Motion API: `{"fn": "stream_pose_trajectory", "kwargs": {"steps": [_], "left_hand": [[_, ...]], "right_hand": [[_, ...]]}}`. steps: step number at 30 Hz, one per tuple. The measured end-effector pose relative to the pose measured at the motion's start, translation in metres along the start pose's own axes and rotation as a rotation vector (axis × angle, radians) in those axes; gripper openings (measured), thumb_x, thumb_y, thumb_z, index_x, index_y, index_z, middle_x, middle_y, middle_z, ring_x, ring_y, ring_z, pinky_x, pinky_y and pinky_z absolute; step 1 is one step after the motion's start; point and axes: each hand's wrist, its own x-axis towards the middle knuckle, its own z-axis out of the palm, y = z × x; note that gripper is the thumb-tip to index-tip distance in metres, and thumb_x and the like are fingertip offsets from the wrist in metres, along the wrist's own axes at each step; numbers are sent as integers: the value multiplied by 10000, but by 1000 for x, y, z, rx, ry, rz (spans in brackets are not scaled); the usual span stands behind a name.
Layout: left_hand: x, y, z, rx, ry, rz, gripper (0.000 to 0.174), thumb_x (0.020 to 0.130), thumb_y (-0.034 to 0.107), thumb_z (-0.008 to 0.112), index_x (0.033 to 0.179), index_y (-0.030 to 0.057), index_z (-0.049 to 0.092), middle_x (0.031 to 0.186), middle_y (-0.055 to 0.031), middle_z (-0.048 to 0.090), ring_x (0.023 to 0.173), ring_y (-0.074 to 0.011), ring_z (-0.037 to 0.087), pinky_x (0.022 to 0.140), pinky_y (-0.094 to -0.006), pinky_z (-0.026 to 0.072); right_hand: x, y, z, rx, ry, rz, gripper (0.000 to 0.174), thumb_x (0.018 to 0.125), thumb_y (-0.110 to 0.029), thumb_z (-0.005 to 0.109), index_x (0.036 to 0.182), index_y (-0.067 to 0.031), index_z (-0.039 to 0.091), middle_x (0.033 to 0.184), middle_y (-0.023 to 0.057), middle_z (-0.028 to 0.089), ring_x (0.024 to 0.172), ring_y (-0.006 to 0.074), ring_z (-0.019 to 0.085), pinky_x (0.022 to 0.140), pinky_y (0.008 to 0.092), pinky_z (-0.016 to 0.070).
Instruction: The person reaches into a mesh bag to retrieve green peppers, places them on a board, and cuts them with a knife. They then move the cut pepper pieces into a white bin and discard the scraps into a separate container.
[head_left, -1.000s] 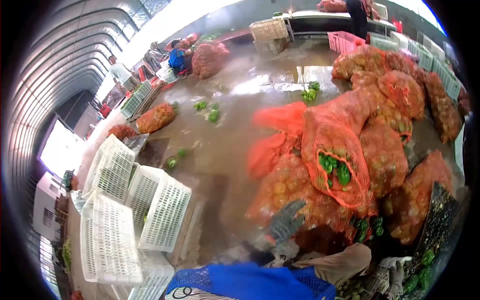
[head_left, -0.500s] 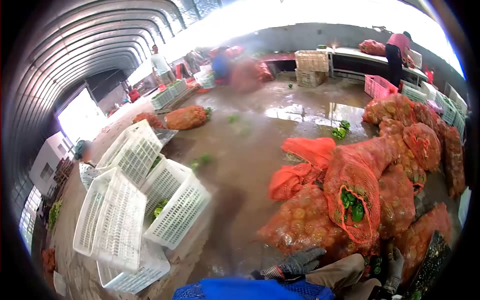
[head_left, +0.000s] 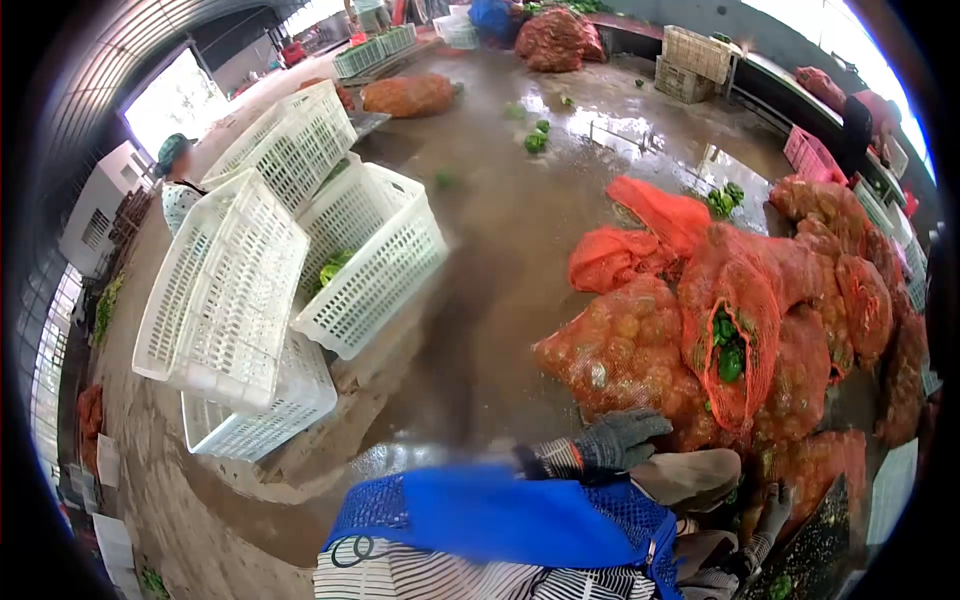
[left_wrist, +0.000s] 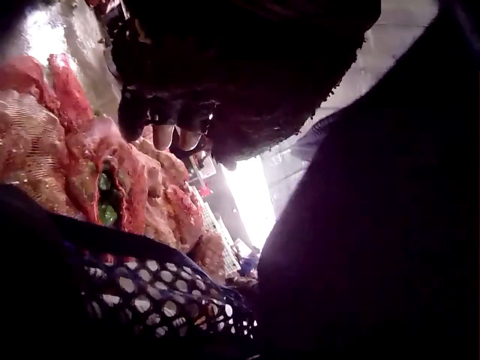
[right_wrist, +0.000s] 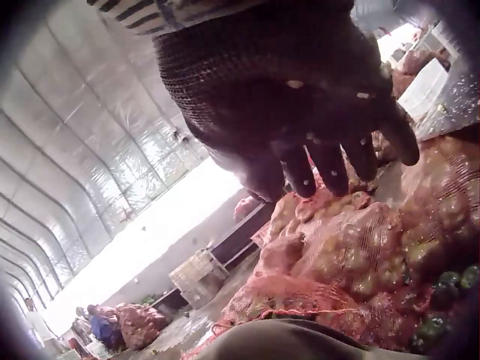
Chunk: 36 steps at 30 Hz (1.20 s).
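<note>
My left hand (head_left: 612, 443), in a grey knit glove, lies with fingers stretched out above my tan-trousered knee (head_left: 690, 476), just short of a full orange mesh sack (head_left: 625, 350); it holds nothing. The left wrist view shows this left hand (left_wrist: 176, 124) with fingers loosely bent and empty. My right hand (head_left: 776, 508), also gloved, hangs low at the lower right beside the sacks. Seen from the right wrist, the right hand (right_wrist: 330, 150) has its fingers dangling free over the sacks (right_wrist: 352, 247). An open sack shows green peppers (head_left: 728, 345).
White plastic crates (head_left: 370, 260) lie stacked and tipped at the left on a wet concrete floor (head_left: 500, 250). Loose green peppers (head_left: 535, 140) dot the floor farther back. More orange sacks (head_left: 860, 290) pile up at the right. A blue mesh apron (head_left: 500, 515) covers my lap. People stand at the edges.
The head view has swung down and left, so the crates are larger and nearer the centre. My left hand has come off the sack and back over my knee.
</note>
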Motion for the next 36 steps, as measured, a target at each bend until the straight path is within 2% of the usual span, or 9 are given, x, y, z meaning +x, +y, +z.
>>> {"fn": "stream_pose_trajectory", "kwargs": {"steps": [4,11,16,20,24,26,30,32,36], "left_hand": [[9,13,-8,-47,-158,23,493,948,329,552,1390,126,472,1419,-195,442,1317,-377,416,1074,-493,364],[17,-1,9,-103,-98,238,470,939,298,564,1360,99,498,1370,-160,498,1287,-355,448,1064,-456,381],[31,-11,18,-93,-125,153,457,944,262,554,1367,100,495,1371,-134,506,1302,-323,443,1072,-446,378],[40,-8,6,-103,-113,44,457,948,263,550,1368,94,488,1371,-152,501,1298,-336,442,1070,-452,378],[40,-12,9,-110,-38,-3,454,934,265,564,1350,95,499,1365,-188,494,1278,-365,452,1064,-463,380],[40,-19,20,-97,39,-2,444,915,260,583,1322,91,522,1349,-202,499,1256,-379,466,1055,-469,386],[46,-32,31,-73,33,-36,428,917,248,575,1319,107,526,1339,-197,504,1241,-378,474,1035,-477,401],[53,-41,38,-58,37,-63,427,917,244,572,1320,111,524,1341,-196,501,1239,-379,475,1032,-481,403],[86,-69,56,-70,-43,-134,434,917,258,575,1315,98,509,1343,-188,487,1210,-377,490,1004,-494,422]], "right_hand": [[-7,27,-11,105,73,-18,395,991,-222,523,1307,13,554,1330,143,565,1203,256,534,1026,353,402],[-16,64,-16,137,101,44,371,997,-174,505,1296,42,550,1289,126,590,1150,233,553,975,334,427],[-39,39,6,66,257,205,379,987,-162,517,1300,51,538,1260,165,597,1107,255,570,939,343,449],[-9,79,23,-72,147,154,406,978,-179,533,1310,54,526,1254,178,598,1097,266,574,936,352,452],[17,97,50,165,96,361,431,985,-243,529,1321,26,534,1415,186,478,1269,317,486,1043,420,410],[24,94,60,-224,168,134,377,957,-174,563,1247,67,562,1176,151,627,1054,238,576,901,315,453],[17,53,72,-211,2,189,375,953,-183,569,1239,58,570,1160,142,628,1047,242,569,921,321,443],[8,39,78,36,23,200,366,951,-183,564,1239,43,578,1168,144,627,1048,246,572,936,330,441],[16,69,74,-7,-35,256,360,954,-180,553,1245,30,582,1203,144,620,1040,239,576,930,334,452]]}}
